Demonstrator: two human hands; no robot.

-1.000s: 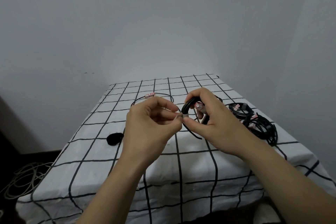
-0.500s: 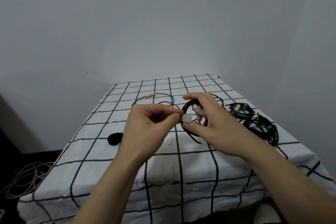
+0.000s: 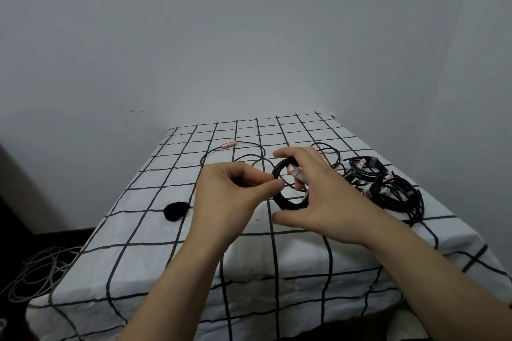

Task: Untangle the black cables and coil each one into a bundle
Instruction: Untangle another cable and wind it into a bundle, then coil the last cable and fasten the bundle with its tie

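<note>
Coiled black cable (image 3: 288, 204) is up over the middle of the checked table (image 3: 138, 243), left hand (image 3: 227, 196) pinching its left side, right hand (image 3: 332, 202) fingers hooked over the top (other bundles (image 3: 396, 194) sit right).

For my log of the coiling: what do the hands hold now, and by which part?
Both hold one coiled black cable. The left hand pinches the ring's left side; the right hand curls its fingers over the top.
</note>
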